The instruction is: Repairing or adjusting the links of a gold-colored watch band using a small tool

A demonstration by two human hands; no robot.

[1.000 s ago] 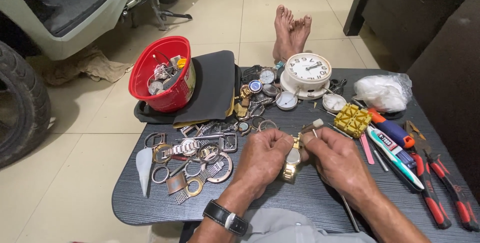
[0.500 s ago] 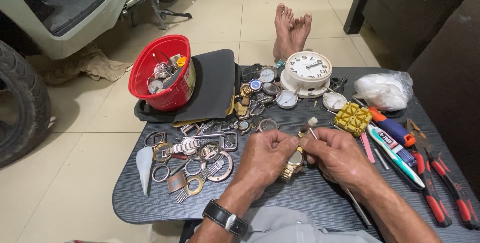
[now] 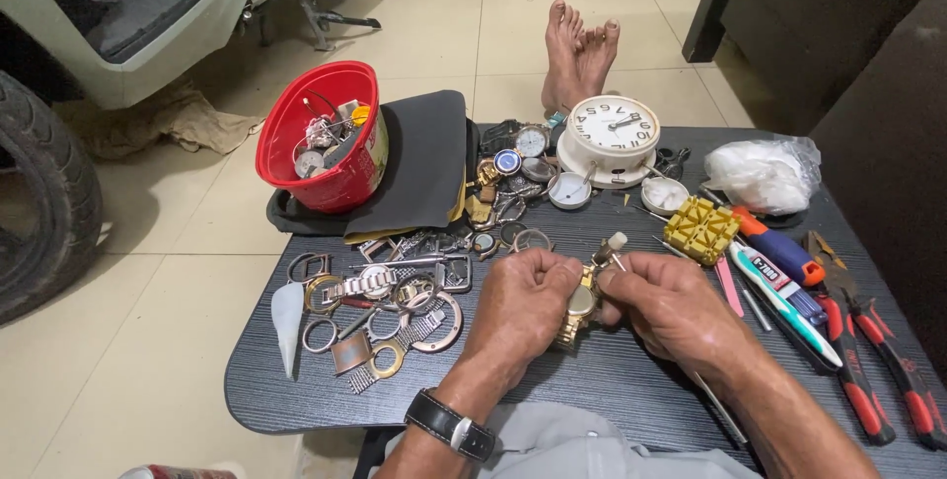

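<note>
Both hands are meeting at table centre; the left hand [image 3: 518, 301] is clamping its fingers around a gold wristwatch [image 3: 575, 309], and the right hand [image 3: 671, 306], at its 3 o'clock, is pinching a thin white-handled tool [image 3: 614, 245] against the watch; loose watch cases and bands [image 3: 380, 311] are lying at 9 o'clock of the hands; a white alarm clock [image 3: 612, 134] is standing at 12 o'clock; a yellow holder block [image 3: 700, 229] is sitting at 2 o'clock; red-handled pliers [image 3: 868, 361] are lying at 3 o'clock; a red bucket [image 3: 321, 134] is resting at 10 o'clock on the black table [image 3: 612, 380].
</note>
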